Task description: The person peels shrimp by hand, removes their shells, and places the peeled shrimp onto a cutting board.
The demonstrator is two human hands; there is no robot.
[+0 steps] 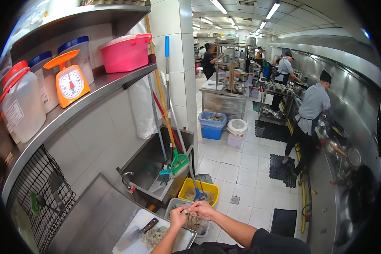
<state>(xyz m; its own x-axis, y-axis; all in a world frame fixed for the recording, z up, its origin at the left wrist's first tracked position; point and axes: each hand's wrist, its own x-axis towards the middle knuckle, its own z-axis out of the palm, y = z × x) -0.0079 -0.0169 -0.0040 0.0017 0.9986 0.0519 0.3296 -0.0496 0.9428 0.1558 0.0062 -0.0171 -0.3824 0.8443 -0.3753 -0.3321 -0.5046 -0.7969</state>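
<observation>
My left hand [178, 217] and my right hand [203, 209] meet with fingertips pinched together on a small greyish shrimp [186, 211], mostly covered by the fingers. Below them is a clear plastic tub [204, 232] holding what look like more shrimp and shells [194, 223]. To the left, a white cutting board [139, 218] lies on a metal tray. On it rest a pile of pale shrimp [153, 237] and a broad-bladed knife [150, 225] with a dark handle. My left forearm passes over the board's right side.
A steel sink [133, 173] holding brooms stands ahead, beside a yellow bin [213, 189]. The shelf [101, 80] at upper left carries an orange scale [72, 82] and a pink tub [125, 55]. A person [313, 103] works at the stoves on the right.
</observation>
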